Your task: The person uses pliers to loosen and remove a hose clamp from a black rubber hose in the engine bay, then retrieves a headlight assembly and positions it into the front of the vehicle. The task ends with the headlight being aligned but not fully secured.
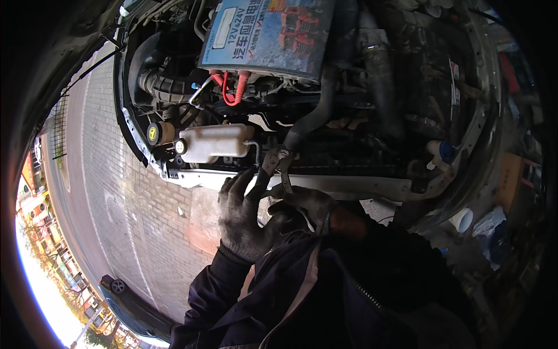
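Observation:
Both hands wear dark grey work gloves and meet in front of the radiator support. A pair of metal pliers (285, 179) points away from me, its jaws at the clamp on the end of a thick black radiator hose (309, 119). My left hand (241, 221) is at the left side of the pliers, fingers bent forward along the handle and thumb towards the right hand. Around the other handle my right hand (311, 203) is closed, partly hidden by the left thumb and my sleeve. Beyond the left fingers sits a whitish plastic coolant tank (215, 142) with a capped neck.
A blue printed box (264, 38) lies on the engine, with red cable ends (240, 87) below it. The pale front crossbar (349, 186) spans the bay. At right are a blue-capped filler (444, 151), a white cup (462, 220) and a cardboard box (511, 183). Brick paving stretches left.

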A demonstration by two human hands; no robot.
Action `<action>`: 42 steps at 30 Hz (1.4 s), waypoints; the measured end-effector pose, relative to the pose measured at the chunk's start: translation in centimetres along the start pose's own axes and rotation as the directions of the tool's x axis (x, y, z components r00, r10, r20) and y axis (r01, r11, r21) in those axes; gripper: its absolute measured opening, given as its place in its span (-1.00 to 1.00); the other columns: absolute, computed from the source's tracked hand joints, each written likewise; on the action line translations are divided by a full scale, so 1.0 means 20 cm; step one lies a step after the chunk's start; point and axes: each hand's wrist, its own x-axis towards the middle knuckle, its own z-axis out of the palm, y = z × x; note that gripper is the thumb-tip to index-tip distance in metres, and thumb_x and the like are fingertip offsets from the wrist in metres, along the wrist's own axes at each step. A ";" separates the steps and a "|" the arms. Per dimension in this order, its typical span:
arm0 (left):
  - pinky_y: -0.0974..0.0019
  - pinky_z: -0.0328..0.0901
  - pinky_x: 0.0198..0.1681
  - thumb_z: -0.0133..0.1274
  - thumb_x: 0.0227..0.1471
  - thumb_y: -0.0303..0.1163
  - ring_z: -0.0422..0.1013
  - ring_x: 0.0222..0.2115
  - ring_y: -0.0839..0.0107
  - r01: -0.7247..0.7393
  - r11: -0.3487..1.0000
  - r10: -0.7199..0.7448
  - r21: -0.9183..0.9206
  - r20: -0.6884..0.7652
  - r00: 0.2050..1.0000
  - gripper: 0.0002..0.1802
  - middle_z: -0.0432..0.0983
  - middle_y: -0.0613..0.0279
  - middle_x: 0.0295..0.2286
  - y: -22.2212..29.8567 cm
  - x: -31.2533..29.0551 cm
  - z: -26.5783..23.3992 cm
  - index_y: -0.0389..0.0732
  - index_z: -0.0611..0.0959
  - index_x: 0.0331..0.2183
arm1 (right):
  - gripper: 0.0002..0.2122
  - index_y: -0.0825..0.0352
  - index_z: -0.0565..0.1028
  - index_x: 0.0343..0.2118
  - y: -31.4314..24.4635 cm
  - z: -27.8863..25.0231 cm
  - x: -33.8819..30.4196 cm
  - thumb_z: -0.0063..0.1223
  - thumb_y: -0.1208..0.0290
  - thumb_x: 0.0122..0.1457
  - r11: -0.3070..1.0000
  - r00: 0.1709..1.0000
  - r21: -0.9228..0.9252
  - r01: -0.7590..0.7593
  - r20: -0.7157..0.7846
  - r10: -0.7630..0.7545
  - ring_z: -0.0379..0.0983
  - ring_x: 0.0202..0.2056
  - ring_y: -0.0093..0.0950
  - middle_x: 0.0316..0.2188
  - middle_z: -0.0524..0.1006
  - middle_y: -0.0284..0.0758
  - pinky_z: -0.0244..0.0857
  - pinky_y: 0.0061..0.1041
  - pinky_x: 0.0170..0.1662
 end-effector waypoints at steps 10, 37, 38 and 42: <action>-0.13 0.46 0.15 0.12 0.34 -0.06 0.62 -0.02 -0.09 -0.243 0.854 0.271 -0.460 -0.004 0.962 -0.58 0.71 -0.02 -0.11 -0.06 -0.02 0.05 -0.24 0.80 -0.15 | -0.55 0.38 0.47 0.29 0.02 -0.12 -0.04 0.17 0.24 0.47 0.508 0.865 -0.702 0.499 0.370 -0.339 0.69 -0.11 -0.42 -0.08 0.69 -0.18 0.62 -0.42 -0.04; 0.23 0.52 0.15 0.05 0.35 -0.34 0.61 0.03 0.21 -0.038 0.592 0.772 -0.805 0.553 0.313 -0.62 0.64 0.03 0.00 -0.25 0.21 0.10 -0.27 0.66 0.11 | -0.58 0.32 0.55 0.14 0.18 -0.25 -0.09 0.13 0.07 0.45 0.316 0.837 -0.861 0.397 0.199 -0.509 0.67 -0.19 -0.40 -0.13 0.68 -0.29 0.61 -0.36 -0.16; 0.22 0.53 0.15 0.06 0.34 -0.34 0.62 0.03 0.20 0.011 0.543 0.785 -0.839 0.512 0.349 -0.63 0.65 0.02 0.00 -0.25 0.17 0.13 -0.27 0.67 0.09 | -0.60 0.32 0.55 0.14 0.21 -0.26 -0.09 0.08 0.08 0.48 0.371 0.860 -0.855 0.362 0.153 -0.487 0.67 -0.21 -0.43 -0.15 0.67 -0.30 0.60 -0.39 -0.19; 0.15 0.52 0.20 0.04 0.33 -0.30 0.61 0.05 0.11 -0.604 0.384 0.904 -0.698 0.150 0.401 -0.65 0.66 -0.08 -0.01 -0.29 0.11 0.13 -0.30 0.73 -0.01 | -0.63 0.33 0.54 0.12 0.31 -0.29 -0.08 -0.04 0.11 0.55 0.476 0.922 -0.855 0.207 0.009 -0.387 0.63 -0.33 -0.51 -0.27 0.65 -0.32 0.58 -0.52 -0.30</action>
